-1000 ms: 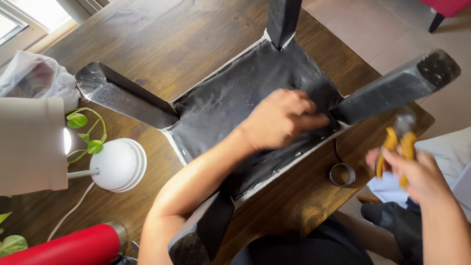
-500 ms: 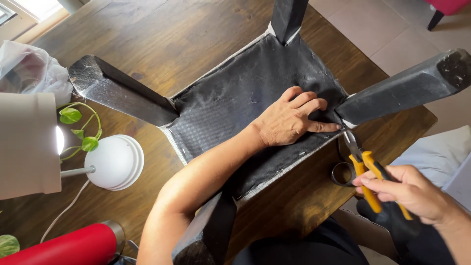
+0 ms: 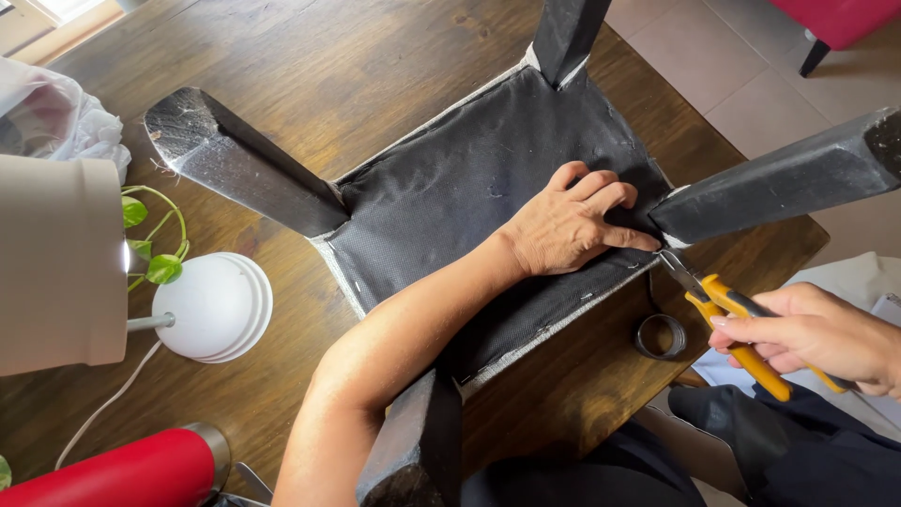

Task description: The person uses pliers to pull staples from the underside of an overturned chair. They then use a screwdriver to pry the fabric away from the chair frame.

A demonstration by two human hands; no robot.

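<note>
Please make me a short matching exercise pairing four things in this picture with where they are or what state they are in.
Things:
1. left hand
2. pliers
3. lamp base
4. roll of tape

Places or states:
A. white, beside a green plant sprig
B. pressed flat on the black fabric under the upturned chair
C. lying on the wooden table near the chair's edge
D. held in the right hand, tip at the fabric's corner

Pairs: 1-B, 2-D, 3-A, 4-C

Your left hand [image 3: 572,223] rests on the upturned chair [image 3: 469,207] on the table [image 3: 310,66], pliers [image 3: 723,314] just right, lamp [image 3: 211,305] far left.
</note>
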